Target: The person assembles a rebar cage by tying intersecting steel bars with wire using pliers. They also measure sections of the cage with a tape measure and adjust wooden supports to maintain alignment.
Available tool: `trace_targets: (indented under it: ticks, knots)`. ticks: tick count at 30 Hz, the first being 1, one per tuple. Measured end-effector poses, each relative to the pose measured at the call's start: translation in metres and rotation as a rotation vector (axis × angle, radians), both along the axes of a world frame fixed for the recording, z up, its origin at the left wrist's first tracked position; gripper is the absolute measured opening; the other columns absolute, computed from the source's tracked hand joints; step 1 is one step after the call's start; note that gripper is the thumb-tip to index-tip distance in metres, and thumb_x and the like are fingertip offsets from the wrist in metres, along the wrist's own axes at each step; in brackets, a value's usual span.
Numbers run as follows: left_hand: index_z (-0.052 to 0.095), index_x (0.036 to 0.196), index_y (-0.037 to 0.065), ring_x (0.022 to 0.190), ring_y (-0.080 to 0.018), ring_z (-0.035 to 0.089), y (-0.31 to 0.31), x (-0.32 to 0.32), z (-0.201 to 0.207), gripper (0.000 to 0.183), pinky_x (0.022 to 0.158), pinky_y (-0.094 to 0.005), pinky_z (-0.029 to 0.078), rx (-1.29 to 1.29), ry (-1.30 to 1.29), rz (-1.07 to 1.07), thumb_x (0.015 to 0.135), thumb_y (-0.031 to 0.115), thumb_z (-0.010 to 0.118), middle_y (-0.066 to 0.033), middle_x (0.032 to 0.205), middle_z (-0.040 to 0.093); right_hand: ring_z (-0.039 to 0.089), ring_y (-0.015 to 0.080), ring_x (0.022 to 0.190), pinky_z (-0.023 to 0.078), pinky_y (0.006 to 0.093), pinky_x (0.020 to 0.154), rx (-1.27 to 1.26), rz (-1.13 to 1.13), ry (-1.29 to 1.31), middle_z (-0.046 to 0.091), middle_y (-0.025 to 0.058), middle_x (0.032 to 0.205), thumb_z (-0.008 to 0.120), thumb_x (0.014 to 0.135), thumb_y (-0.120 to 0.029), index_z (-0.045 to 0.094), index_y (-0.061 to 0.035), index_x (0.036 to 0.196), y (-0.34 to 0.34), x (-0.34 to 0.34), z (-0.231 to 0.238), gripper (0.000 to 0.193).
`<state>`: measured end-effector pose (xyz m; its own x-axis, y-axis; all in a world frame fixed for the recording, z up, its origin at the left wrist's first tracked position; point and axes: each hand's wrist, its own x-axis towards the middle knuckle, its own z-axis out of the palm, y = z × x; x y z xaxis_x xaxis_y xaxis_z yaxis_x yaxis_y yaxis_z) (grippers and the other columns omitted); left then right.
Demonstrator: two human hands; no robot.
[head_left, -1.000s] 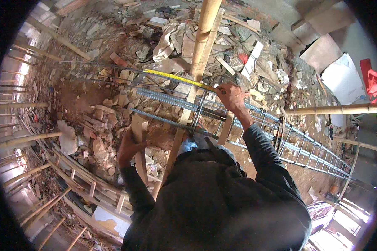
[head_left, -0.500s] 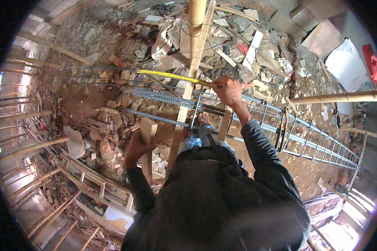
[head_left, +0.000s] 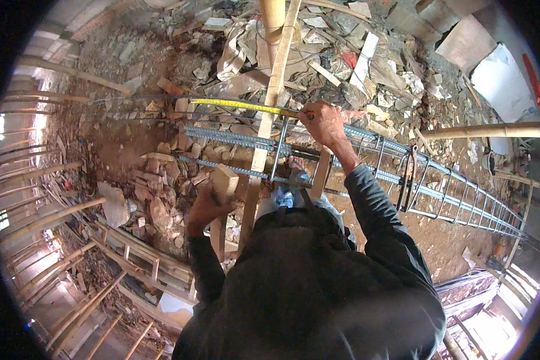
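Note:
My right hand (head_left: 324,123) is closed around a tape measure, mostly hidden in the fingers. Its yellow blade (head_left: 234,104) stretches left, passing over a long wooden batten (head_left: 275,84). Just below the blade, ribbed steel bars (head_left: 228,138) stick out from a long rebar cage (head_left: 456,195) that runs off to the right. A stirrup (head_left: 280,147) stands upright near the bar ends. My left hand (head_left: 209,209) wraps around a squared wooden post (head_left: 224,180) below its top. Pincers (head_left: 408,180) with dark handles hang on the cage, right of my right forearm.
Broken rubble and wood scraps (head_left: 336,66) cover the ground ahead. A bamboo pole (head_left: 273,21) rises at the far middle, another (head_left: 486,131) lies across on the right. A second short post (head_left: 321,171) stands beside the cage. Bamboo props (head_left: 48,210) line the left.
My view has shifted slightly. My left hand has moved a little right and now closes more around the post, whose top leans further right. The tape remains extended in my right hand.

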<state>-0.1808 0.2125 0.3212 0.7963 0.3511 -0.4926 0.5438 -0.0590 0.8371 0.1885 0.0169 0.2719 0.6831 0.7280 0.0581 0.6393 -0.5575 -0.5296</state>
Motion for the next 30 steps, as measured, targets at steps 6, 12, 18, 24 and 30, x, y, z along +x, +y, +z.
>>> trace_targets:
  ticks: [6, 12, 18, 24, 30]
  knots:
    - [0.061, 0.136, 0.004, 0.103, -0.0175, 0.066, 0.030, -0.041, -0.002, 0.061, 0.088, -0.0364, 0.057, 0.128, 0.030, 0.319, 0.083, 0.015, 0.090, -0.0056, 0.116, 0.071, 0.075, 0.0399, 0.091, 0.060, 0.0516, 0.084, -0.014, -0.005, 0.226, 0.078, 0.0165, 0.095, 0.074, 0.093, -0.037, 0.083, -0.0114, 0.101, 0.005, -0.025, 0.040, 0.028]
    - [0.053, 0.150, 0.002, 0.106, -0.0177, 0.067, 0.058, -0.072, 0.010, 0.066, 0.093, -0.0358, 0.055, 0.007, -0.154, 0.625, 0.092, 0.018, 0.082, -0.0066, 0.123, 0.070, 0.075, 0.0414, 0.090, 0.060, 0.0531, 0.083, -0.179, 0.201, 0.330, 0.078, 0.0173, 0.093, 0.073, 0.092, -0.039, 0.082, -0.0101, 0.099, -0.006, -0.093, 0.065, 0.031]
    - [0.056, 0.139, -0.001, 0.091, -0.0178, 0.066, 0.072, -0.062, 0.008, 0.057, 0.083, -0.0331, 0.056, 0.019, -0.130, 0.707, 0.091, 0.019, 0.079, -0.0062, 0.114, 0.068, 0.076, 0.0415, 0.096, 0.060, 0.0526, 0.087, -0.295, 0.159, 0.439, 0.079, 0.0181, 0.099, 0.072, 0.092, -0.040, 0.083, -0.0132, 0.105, -0.004, -0.128, 0.052, 0.032]
    - [0.051, 0.147, 0.001, 0.097, -0.0247, 0.065, 0.079, -0.037, 0.013, 0.080, 0.088, -0.0413, 0.054, 0.099, -0.134, 0.605, 0.081, 0.031, 0.085, -0.0110, 0.115, 0.066, 0.076, 0.0405, 0.098, 0.061, 0.0517, 0.089, -0.353, 0.132, 0.429, 0.080, 0.0183, 0.101, 0.071, 0.092, -0.042, 0.084, -0.0153, 0.108, -0.010, -0.132, 0.052, 0.034]
    - [0.062, 0.137, -0.001, 0.111, -0.0225, 0.067, 0.084, -0.046, -0.014, 0.063, 0.099, -0.0375, 0.051, 0.172, -0.041, 0.646, 0.084, 0.022, 0.088, -0.0116, 0.124, 0.070, 0.075, 0.0396, 0.089, 0.059, 0.0489, 0.081, -0.307, 0.129, 0.351, 0.078, 0.0193, 0.095, 0.073, 0.091, -0.039, 0.082, -0.0066, 0.101, -0.032, -0.131, 0.051, 0.035]
